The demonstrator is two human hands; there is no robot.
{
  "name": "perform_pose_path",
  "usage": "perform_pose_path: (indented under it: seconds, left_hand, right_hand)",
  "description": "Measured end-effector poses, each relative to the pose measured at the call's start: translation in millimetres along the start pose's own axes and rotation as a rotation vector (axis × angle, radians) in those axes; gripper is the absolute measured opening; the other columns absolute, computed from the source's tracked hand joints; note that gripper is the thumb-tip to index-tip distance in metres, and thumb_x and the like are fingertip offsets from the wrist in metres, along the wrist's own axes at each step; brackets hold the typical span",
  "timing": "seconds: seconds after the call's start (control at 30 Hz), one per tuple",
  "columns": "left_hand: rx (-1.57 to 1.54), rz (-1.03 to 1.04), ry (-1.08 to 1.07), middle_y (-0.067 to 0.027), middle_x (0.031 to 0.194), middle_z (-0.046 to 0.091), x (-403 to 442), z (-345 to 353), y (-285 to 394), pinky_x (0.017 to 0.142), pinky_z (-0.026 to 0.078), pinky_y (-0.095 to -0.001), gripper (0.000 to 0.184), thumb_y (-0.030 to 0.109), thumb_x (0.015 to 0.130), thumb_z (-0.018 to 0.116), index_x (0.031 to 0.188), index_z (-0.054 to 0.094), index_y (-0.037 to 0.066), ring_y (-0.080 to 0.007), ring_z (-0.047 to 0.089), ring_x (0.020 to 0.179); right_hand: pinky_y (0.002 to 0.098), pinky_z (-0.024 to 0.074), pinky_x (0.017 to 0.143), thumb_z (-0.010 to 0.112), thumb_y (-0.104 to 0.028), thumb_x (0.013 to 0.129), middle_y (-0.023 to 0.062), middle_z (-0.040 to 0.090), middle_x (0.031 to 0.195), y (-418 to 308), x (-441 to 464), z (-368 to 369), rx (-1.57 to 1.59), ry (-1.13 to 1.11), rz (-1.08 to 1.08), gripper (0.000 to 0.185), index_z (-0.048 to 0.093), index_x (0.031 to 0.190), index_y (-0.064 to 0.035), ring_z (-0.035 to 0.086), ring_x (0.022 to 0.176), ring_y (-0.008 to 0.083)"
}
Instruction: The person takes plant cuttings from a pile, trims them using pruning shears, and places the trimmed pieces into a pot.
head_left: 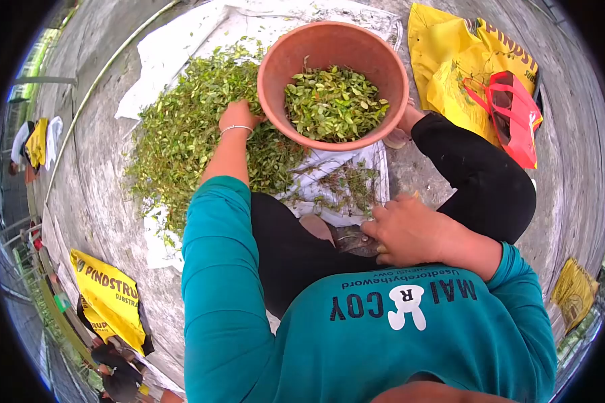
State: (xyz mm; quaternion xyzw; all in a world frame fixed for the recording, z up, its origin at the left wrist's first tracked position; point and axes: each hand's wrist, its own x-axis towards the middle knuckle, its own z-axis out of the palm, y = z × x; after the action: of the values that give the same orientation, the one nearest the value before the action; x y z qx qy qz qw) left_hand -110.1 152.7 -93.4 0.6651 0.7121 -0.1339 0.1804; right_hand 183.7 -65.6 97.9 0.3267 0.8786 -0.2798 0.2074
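Note:
A broad heap of green leafy cuttings (188,127) is spread over white sheeting. My left hand (240,117), with a bracelet at the wrist, reaches into the heap beside the pot; its fingertips are hidden by leaves. A large terracotta-coloured pot (333,144) stands at the heap's right edge, with loose green leaves (333,101) inside it. My right hand (410,228) rests over my lap, its fingers curled close together. What those fingers hold, if anything, I cannot make out. Just in front of that hand, a few thin stems (346,188) lie scattered on the sheeting.
White sheeting (161,60) covers the grey ground ahead. A yellow printed bag (444,60) and a red bag (514,114) lie right of the pot. Another yellow bag (114,295) is at left. My bent legs (477,174) frame the pot. People are at the far left edge.

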Motion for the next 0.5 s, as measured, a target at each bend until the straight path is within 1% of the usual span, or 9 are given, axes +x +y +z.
perform_pose_path:
  seconds: [0.13, 0.27, 0.3, 0.43, 0.47, 0.5]
  left_hand:
    - [0.024, 0.044, 0.037, -0.0061, 0.097, 0.070, 6.7, 14.6, -8.0, 0.079, 0.052, -0.0403, 0.029, 0.034, 0.078, 0.068, 0.099, 0.070, 0.014, -0.0283, 0.066, 0.088]
    - [-0.178, 0.044, 0.110, -0.0104, 0.091, 0.069, 11.7, 0.2, -22.5, 0.071, 0.054, -0.0370, 0.022, 0.026, 0.083, 0.065, 0.096, 0.068, 0.008, -0.0254, 0.066, 0.081]
    - [-0.175, 0.045, 0.118, -0.0104, 0.091, 0.069, 9.2, -6.8, -26.9, 0.071, 0.054, -0.0370, 0.022, 0.026, 0.083, 0.065, 0.096, 0.068, 0.008, -0.0254, 0.066, 0.081]
    - [-1.427, -0.196, -0.041, -0.0131, 0.085, 0.068, -7.9, -42.2, -54.0, 0.064, 0.054, -0.0309, 0.014, 0.011, 0.086, 0.061, 0.095, 0.065, 0.002, -0.0200, 0.065, 0.073]
    - [-1.424, -0.186, -0.026, -0.0131, 0.085, 0.068, -19.7, -55.1, -53.9, 0.064, 0.054, -0.0309, 0.014, 0.011, 0.086, 0.061, 0.095, 0.065, 0.002, -0.0200, 0.065, 0.073]
    - [-1.608, -0.153, -0.035, -0.0126, 0.084, 0.067, -33.1, -66.0, -53.8, 0.063, 0.054, -0.0295, 0.013, 0.009, 0.086, 0.060, 0.095, 0.064, 0.002, -0.0187, 0.064, 0.072]
  right_hand:
    - [0.0408, 0.0443, 0.078, 0.066, -0.039, 0.076, 0.0136, 0.059, 0.093, 1.5, -3.6, 4.6, 0.019, 0.012, -0.012, 0.042, 0.059, 0.102, -0.0071, 0.061, 0.082, 0.0309]
    - [0.0410, 0.0442, 0.078, 0.067, -0.039, 0.075, 0.0136, 0.059, 0.092, -1.5, -7.5, 1.4, 0.012, 0.020, -0.006, 0.042, 0.060, 0.101, -0.0073, 0.061, 0.081, 0.0314]
    - [0.0410, 0.0442, 0.078, 0.067, -0.039, 0.075, 0.0136, 0.059, 0.092, -2.8, -9.1, 1.1, 0.009, 0.028, -0.006, 0.042, 0.060, 0.101, -0.0073, 0.061, 0.081, 0.0314]
    - [0.0413, 0.0449, 0.078, 0.067, -0.039, 0.074, 0.0138, 0.060, 0.091, -12.5, -10.6, 0.5, -0.040, 0.045, -0.037, 0.041, 0.061, 0.100, -0.0069, 0.061, 0.081, 0.0320]
    - [0.0413, 0.0449, 0.078, 0.067, -0.039, 0.074, 0.0138, 0.060, 0.091, -15.8, -11.0, 0.3, -0.048, 0.059, -0.038, 0.041, 0.061, 0.100, -0.0069, 0.061, 0.081, 0.0320]
    - [0.0414, 0.0451, 0.078, 0.067, -0.039, 0.074, 0.0139, 0.060, 0.091, -19.0, -11.1, 0.5, -0.053, 0.047, -0.042, 0.041, 0.062, 0.100, -0.0069, 0.061, 0.081, 0.0321]
